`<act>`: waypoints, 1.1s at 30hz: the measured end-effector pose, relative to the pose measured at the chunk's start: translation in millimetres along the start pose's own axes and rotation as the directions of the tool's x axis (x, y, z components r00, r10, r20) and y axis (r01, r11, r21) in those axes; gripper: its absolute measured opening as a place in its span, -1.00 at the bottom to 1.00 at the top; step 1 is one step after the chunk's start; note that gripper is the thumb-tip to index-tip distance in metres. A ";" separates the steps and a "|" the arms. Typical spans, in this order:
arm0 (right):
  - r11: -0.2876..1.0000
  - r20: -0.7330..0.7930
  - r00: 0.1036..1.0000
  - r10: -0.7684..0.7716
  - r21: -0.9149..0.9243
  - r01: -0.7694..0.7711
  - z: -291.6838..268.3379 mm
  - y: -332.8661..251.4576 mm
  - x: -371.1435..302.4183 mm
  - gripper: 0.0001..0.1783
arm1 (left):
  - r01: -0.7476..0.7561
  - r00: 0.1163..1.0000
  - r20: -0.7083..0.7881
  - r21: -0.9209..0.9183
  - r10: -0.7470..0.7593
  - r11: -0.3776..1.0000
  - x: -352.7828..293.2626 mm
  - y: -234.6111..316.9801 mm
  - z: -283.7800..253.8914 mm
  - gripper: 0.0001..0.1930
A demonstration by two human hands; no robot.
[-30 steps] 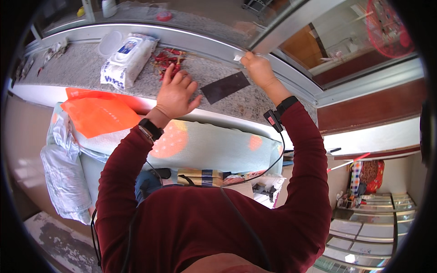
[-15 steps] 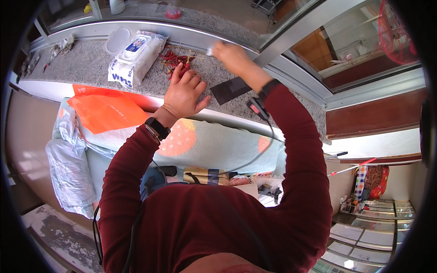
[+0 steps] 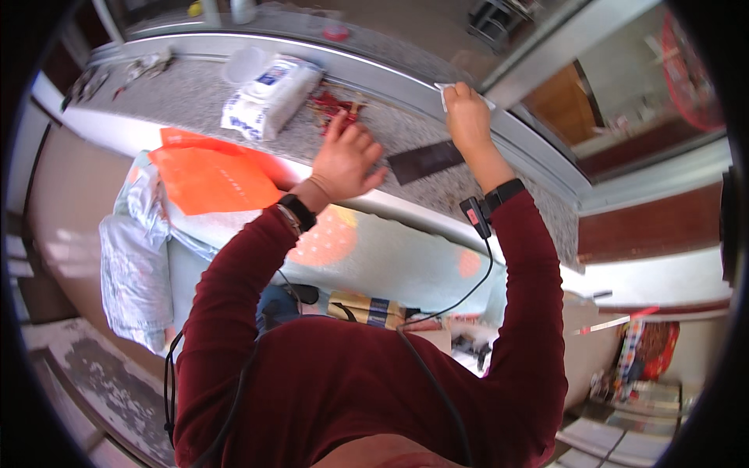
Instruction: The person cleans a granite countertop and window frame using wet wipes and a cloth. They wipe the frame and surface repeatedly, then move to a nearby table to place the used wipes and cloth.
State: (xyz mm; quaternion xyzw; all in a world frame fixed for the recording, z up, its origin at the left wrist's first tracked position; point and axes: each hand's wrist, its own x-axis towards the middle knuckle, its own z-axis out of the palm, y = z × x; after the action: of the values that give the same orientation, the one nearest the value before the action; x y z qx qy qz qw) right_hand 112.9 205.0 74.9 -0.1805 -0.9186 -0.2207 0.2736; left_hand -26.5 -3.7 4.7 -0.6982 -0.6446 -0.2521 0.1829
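My right hand point(image 3: 470, 125) is closed around a white wipe point(image 3: 444, 89), whose edges stick out on both sides of the fist. It is at the metal window frame point(image 3: 406, 86) behind the stone sill. My left hand point(image 3: 347, 162) is open above the sill's front edge, fingers spread and holding nothing. Just beyond its fingertips lies a small heap of dried red chilies point(image 3: 334, 104). Left of them is a white pack of wet wipes point(image 3: 269, 97). Between my two hands a flat dark rectangular piece point(image 3: 425, 161) lies on the sill.
A translucent round lid point(image 3: 244, 64) leans behind the wipes pack. Crumpled grey scraps point(image 3: 148, 64) lie at the sill's far left. Below the sill are an orange bag point(image 3: 211, 175) and a pale green patterned cover point(image 3: 374, 242). A black cable point(image 3: 468, 288) hangs from my right wrist.
My right hand has moved right along the window frame with the wipe, which now shows more. The whole view has shifted; my left hand stays open by the chilies.
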 end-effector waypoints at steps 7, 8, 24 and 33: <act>0.982 0.000 0.997 -0.071 0.178 0.070 46.4 -101.3 81.0 -0.88 | -0.044 0.999 -0.031 -0.075 0.042 0.996 -4.4 -7.4 1.9 -0.59; 0.977 0.017 0.998 -0.065 0.206 0.060 50.2 -110.7 90.1 -0.87 | -0.048 0.999 -0.013 -0.086 0.047 0.995 -4.8 -9.2 2.1 -0.58; 0.910 0.277 0.927 0.252 0.258 -0.324 -103.2 56.3 -147.9 -0.92 | -0.051 0.996 -0.075 -0.082 0.045 0.995 -4.2 -3.3 -4.6 -0.66; 0.913 0.245 0.948 0.201 0.304 -0.272 -44.4 -14.0 -223.7 -0.65 | -0.057 0.994 -0.090 -0.022 0.055 0.998 -4.1 -0.3 -1.4 -0.64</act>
State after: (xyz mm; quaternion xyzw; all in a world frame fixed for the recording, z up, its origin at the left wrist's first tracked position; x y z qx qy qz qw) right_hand 300.9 123.8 -26.2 -0.2642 -0.9373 -0.0068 0.2271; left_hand -27.1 -7.8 3.4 -0.7062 -0.6129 -0.2857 0.2098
